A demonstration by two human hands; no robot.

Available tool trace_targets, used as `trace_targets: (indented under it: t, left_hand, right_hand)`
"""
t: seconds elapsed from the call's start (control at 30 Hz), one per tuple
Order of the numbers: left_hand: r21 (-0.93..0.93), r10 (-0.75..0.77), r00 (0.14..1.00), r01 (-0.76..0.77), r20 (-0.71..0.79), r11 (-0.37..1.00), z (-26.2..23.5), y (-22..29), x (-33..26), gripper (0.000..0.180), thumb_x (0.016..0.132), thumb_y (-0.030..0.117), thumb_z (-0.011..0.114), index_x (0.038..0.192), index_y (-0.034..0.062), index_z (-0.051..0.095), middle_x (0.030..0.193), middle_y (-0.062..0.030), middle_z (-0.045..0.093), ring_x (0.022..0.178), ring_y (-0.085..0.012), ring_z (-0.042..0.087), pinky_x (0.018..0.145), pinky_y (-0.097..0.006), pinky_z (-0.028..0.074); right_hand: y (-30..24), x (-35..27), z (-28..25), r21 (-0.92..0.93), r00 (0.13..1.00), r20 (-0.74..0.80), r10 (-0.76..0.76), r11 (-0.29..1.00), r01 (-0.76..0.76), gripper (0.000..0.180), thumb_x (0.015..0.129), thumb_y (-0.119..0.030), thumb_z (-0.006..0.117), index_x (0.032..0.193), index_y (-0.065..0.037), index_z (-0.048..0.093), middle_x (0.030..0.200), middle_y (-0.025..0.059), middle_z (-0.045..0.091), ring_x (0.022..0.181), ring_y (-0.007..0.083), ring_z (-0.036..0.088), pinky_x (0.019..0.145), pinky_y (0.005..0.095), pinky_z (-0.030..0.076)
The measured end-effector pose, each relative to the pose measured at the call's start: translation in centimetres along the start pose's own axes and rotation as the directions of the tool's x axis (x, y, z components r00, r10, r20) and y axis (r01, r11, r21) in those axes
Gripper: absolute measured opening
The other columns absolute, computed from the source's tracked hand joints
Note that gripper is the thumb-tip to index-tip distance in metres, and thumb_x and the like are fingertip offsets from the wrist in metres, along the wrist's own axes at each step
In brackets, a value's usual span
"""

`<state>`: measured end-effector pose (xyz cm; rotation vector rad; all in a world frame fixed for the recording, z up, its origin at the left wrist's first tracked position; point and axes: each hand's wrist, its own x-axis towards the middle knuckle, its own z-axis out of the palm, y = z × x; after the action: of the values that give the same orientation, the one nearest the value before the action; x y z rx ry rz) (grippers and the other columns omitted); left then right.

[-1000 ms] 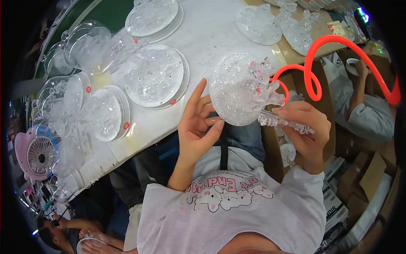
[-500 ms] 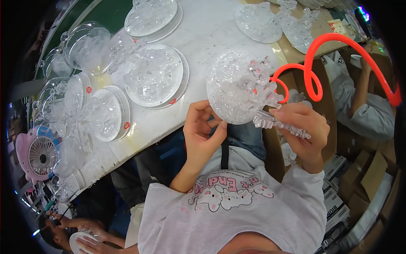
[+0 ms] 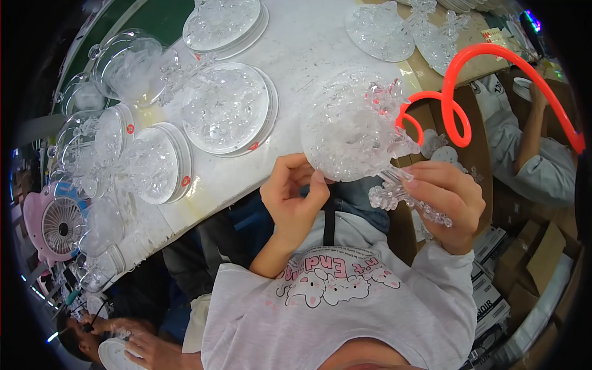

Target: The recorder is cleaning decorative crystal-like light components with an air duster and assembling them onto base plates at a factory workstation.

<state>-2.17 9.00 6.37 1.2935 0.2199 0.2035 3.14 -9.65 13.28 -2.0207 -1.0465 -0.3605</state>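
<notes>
A round clear plastic disc (image 3: 345, 132) with a bumpy, crystal-like relief is held up over the table's near edge. My left hand (image 3: 293, 200) pinches its lower left rim, the fingers partly hidden behind it. Between the thumb and fingers of my right hand (image 3: 453, 197) is a clear, knobbly plastic branch piece (image 3: 394, 196), just below the disc's lower right edge. Whether the piece touches the disc, I cannot tell. Clear raised shapes stick out along the disc's right side, in front of a red coiled hose (image 3: 453, 117).
Stacked clear discs (image 3: 225, 108) and domed clear pieces (image 3: 129, 68) cover the white table's (image 3: 296, 46) left side. More discs (image 3: 380, 31) lie at the far right. A cardboard box (image 3: 475, 166) with clear parts stands right. A pink fan (image 3: 61, 225) and other people are nearby.
The branch piece in my right hand has turned and dropped slightly, its clear stem now more visible. The disc has tilted a little, and my left hand has shifted slightly left.
</notes>
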Motion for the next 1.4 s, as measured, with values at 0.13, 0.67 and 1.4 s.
trace_targets:
  t: [0.13,0.67,1.4]
  left_hand:
    - [0.273,0.149,0.988,-0.133,-0.040,0.953,-1.0,-0.9,0.0,0.007,0.079,-0.001,0.052,0.083,-0.0061,0.054,0.070,-0.0065,0.059,0.062,-0.0077,0.054,0.058,-0.018,0.043]
    - [-0.170,0.325,0.918,-0.292,0.226,0.941,-1.2,0.1,0.5,0.041,0.089,0.031,0.038,0.108,-0.0049,0.045,0.110,-0.0207,0.045,0.101,-0.0260,0.047,0.090,-0.037,0.036]
    - [-0.964,0.032,0.974,0.215,0.222,0.155,-0.7,-3.6,1.1,0.067,0.082,0.054,0.029,0.131,0.0087,0.029,0.131,-0.0074,0.035,0.120,-0.0257,0.035,0.099,-0.041,0.029]
  right_hand:
    - [0.0,-0.1,-0.1,-0.006,1.000,0.025,0.008,1.000,-0.008,0.027,0.060,-0.003,0.064,0.086,0.002,0.061,0.078,0.0148,0.061,0.064,0.0251,0.061,0.053,0.0278,0.050]
    - [4.3,-3.5,0.5,0.716,0.942,-0.031,0.333,0.665,-0.211,0.024,0.064,0.010,0.061,0.087,0.004,0.059,0.086,0.0184,0.061,0.079,0.0252,0.060,0.071,0.0337,0.048]
    - [-1.4,-3.4,4.8,0.647,0.769,0.097,0.632,0.546,-0.531,0.070,0.079,-0.035,0.058,0.127,0.006,0.026,0.118,0.0190,0.046,0.103,0.0279,0.053,0.085,0.0369,0.042]
